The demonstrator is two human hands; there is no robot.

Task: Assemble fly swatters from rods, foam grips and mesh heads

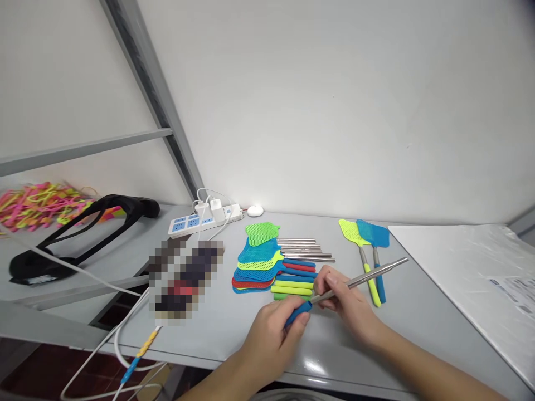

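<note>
My left hand (pixel 278 328) is closed around a blue handle grip (pixel 299 313). A silver telescopic rod (pixel 359 280) runs from the grip's end up to the right, and my right hand (pixel 345 301) pinches it near the joint. Beyond my hands lie loose handle grips (pixel 292 287) in blue, red, yellow and green. Behind these are several metal rods (pixel 303 249) side by side. To their left is a fanned stack of fly swatter heads (pixel 257 259). Two whole fly swatters, one yellow (pixel 366 267) and one blue (pixel 377 256), rest right of my right hand.
A white power strip (pixel 204 221) with chargers and a small white round device (pixel 255 211) sit by the wall. Left are a blurred-out phone-like object (pixel 188 281), white cables, a black frame-like headset (pixel 83 239) and colourful strips (pixel 42 206). A white wrapped sheet (pixel 455 267) covers the right.
</note>
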